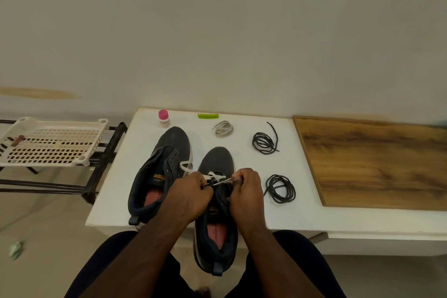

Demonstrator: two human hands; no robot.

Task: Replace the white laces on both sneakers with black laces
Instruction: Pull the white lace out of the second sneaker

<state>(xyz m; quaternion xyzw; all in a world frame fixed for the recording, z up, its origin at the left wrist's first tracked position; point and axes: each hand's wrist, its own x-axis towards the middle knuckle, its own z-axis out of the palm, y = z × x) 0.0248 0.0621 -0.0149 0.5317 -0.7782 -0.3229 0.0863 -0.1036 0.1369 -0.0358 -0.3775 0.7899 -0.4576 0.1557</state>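
Two dark grey sneakers lie on a white table [302, 215]. The left sneaker [167, 152] has no lace in its eyelets. The right sneaker [219, 159] overhangs the table's front edge, heel toward me. Its white lace [214, 176] is partly pulled out, with a loop trailing left. My left hand [191, 197] and my right hand [246, 191] both pinch this lace over the tongue. A removed white lace [223, 128] lies bundled behind the shoes. Two coiled black laces [264, 141] [280, 189] lie to the right.
A small bottle with a pink cap [164, 118] and a green clip [208, 115] stand at the table's back edge. A wooden board [377, 164] covers the right part. A white perforated tray [50, 145] rests on a black rack [106, 152] to the left.
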